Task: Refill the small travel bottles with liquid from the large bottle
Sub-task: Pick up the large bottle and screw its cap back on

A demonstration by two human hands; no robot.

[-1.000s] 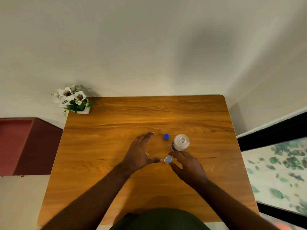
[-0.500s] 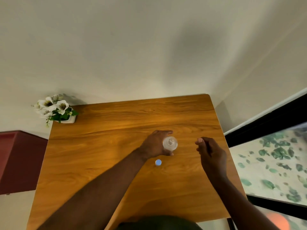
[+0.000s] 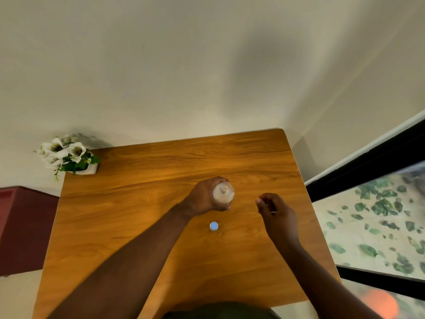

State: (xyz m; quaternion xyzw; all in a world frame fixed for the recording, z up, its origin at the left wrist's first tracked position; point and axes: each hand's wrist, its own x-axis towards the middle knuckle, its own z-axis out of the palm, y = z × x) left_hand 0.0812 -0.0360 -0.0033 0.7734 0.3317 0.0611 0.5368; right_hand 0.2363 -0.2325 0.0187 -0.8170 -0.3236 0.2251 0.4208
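Note:
The large clear bottle stands upright on the wooden table, seen from above with its mouth uncapped. My left hand is wrapped around its left side. A sliver of blue shows between my fingers and the bottle. A small travel bottle with a pale blue cap stands alone just in front of that hand. My right hand hovers to the right of the large bottle, apart from it, with its fingers curled. A faint glint shows at the fingertips; I cannot tell whether they hold anything.
A white pot of white flowers sits at the table's far left corner. A dark red cabinet stands left of the table. A wall is behind, and a leaf-patterned floor lies to the right.
My left hand moved from beside the small bottle to grip the large bottle. My right hand left the small bottle and swung out to the right. The view shifted left.

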